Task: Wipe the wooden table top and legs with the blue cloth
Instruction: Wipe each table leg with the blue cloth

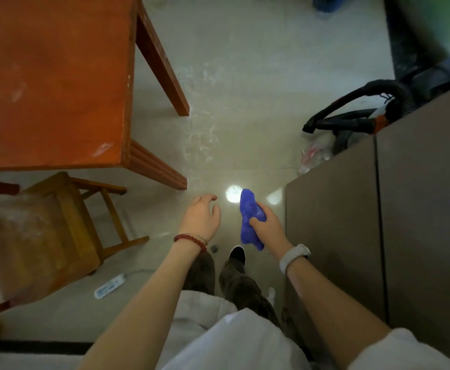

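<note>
The orange-brown wooden table (50,84) fills the upper left, seen from above, with a near leg (157,169) and a far leg (162,65) reaching down to the floor. My right hand (268,227) is shut on the bunched blue cloth (249,217), held in the air over the floor, to the right of the near leg and apart from it. My left hand (202,216), with a red bead bracelet at the wrist, hangs beside it, fingers loosely apart and holding nothing. Neither hand touches the table.
A wooden chair (47,231) stands under the table's near edge at left. A grey-brown cabinet (379,209) rises close on the right. Behind it lie a black vacuum hose (352,110) and a plastic bag (314,153). A white power strip (110,285) lies on the floor.
</note>
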The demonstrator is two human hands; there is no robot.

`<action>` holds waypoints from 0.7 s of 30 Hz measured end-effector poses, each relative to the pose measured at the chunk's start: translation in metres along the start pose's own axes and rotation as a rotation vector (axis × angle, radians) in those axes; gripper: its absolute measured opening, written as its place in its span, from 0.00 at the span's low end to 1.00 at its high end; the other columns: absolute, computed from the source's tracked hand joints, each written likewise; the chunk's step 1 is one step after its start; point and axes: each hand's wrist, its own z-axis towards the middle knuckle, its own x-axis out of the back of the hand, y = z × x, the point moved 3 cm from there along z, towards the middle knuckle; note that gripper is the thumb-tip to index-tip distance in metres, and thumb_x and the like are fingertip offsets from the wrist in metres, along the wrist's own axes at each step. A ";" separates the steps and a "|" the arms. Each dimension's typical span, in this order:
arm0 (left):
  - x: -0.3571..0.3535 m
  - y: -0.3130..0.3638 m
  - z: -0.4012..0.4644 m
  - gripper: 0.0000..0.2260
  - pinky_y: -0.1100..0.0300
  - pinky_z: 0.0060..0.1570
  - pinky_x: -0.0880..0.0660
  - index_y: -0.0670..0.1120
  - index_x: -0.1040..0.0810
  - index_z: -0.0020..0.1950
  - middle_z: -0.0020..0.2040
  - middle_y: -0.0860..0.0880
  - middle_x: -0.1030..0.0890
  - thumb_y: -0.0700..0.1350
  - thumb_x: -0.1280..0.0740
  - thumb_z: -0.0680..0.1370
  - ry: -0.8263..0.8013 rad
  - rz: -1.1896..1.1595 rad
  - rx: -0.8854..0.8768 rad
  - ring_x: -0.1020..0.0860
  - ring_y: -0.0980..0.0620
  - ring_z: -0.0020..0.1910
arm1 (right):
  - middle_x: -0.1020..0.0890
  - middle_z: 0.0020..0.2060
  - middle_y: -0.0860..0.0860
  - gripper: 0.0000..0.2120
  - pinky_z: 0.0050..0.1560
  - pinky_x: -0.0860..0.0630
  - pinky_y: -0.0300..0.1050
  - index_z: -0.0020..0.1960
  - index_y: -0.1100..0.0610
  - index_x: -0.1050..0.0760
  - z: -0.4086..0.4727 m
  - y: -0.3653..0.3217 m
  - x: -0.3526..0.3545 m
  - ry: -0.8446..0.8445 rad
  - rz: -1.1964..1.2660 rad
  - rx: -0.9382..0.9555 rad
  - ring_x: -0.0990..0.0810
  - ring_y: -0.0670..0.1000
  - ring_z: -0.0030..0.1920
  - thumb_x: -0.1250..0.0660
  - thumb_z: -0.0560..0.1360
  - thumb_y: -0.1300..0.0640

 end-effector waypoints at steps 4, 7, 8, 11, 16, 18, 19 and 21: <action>0.030 0.026 0.004 0.15 0.55 0.61 0.30 0.44 0.29 0.64 0.62 0.43 0.26 0.44 0.42 0.78 0.069 0.020 -0.075 0.27 0.46 0.60 | 0.22 0.54 0.54 0.20 0.54 0.26 0.49 0.65 0.54 0.32 -0.011 -0.027 0.015 0.012 0.026 0.029 0.23 0.55 0.54 0.41 0.74 0.64; 0.044 0.040 0.004 0.15 0.53 0.59 0.29 0.44 0.28 0.63 0.60 0.43 0.25 0.44 0.42 0.78 0.083 0.055 -0.103 0.26 0.45 0.57 | 0.23 0.56 0.55 0.22 0.57 0.25 0.54 0.67 0.53 0.34 -0.016 -0.044 0.024 0.037 0.036 0.052 0.23 0.57 0.55 0.40 0.74 0.62; 0.047 0.043 0.004 0.15 0.53 0.59 0.29 0.44 0.28 0.64 0.60 0.43 0.25 0.44 0.42 0.78 0.069 0.068 -0.110 0.26 0.45 0.57 | 0.24 0.58 0.55 0.23 0.58 0.26 0.55 0.68 0.53 0.35 -0.016 -0.049 0.027 0.049 0.040 0.061 0.24 0.58 0.56 0.40 0.74 0.61; 0.054 0.051 0.010 0.15 0.52 0.60 0.29 0.44 0.29 0.64 0.62 0.43 0.26 0.45 0.42 0.78 0.036 0.079 -0.119 0.27 0.46 0.59 | 0.25 0.58 0.52 0.23 0.56 0.27 0.48 0.69 0.53 0.36 -0.016 -0.065 0.035 0.078 0.081 0.073 0.25 0.54 0.56 0.40 0.75 0.63; 0.061 0.060 0.048 0.15 0.54 0.62 0.31 0.45 0.29 0.64 0.64 0.45 0.27 0.45 0.42 0.78 -0.019 0.066 -0.117 0.28 0.47 0.62 | 0.24 0.59 0.54 0.24 0.46 0.24 0.47 0.70 0.53 0.37 0.005 -0.090 0.044 0.101 0.091 0.077 0.23 0.56 0.55 0.40 0.75 0.61; 0.064 0.069 0.075 0.15 0.54 0.62 0.31 0.46 0.30 0.64 0.64 0.45 0.27 0.46 0.42 0.78 -0.051 0.063 -0.131 0.29 0.47 0.62 | 0.25 0.59 0.53 0.25 0.46 0.26 0.45 0.70 0.52 0.37 0.021 -0.106 0.050 0.125 0.100 0.071 0.23 0.56 0.55 0.39 0.74 0.60; 0.066 0.074 0.092 0.15 0.54 0.62 0.32 0.45 0.30 0.64 0.64 0.45 0.27 0.46 0.42 0.78 -0.067 0.057 -0.141 0.29 0.47 0.62 | 0.25 0.59 0.52 0.25 0.47 0.28 0.44 0.70 0.52 0.37 0.030 -0.115 0.053 0.140 0.092 0.070 0.24 0.54 0.55 0.39 0.74 0.60; 0.072 0.090 0.132 0.15 0.54 0.62 0.32 0.45 0.30 0.64 0.64 0.45 0.27 0.45 0.43 0.78 -0.097 0.047 -0.173 0.29 0.47 0.62 | 0.27 0.60 0.53 0.24 0.49 0.31 0.42 0.71 0.53 0.38 0.053 -0.135 0.061 0.173 0.071 0.052 0.26 0.51 0.53 0.40 0.76 0.62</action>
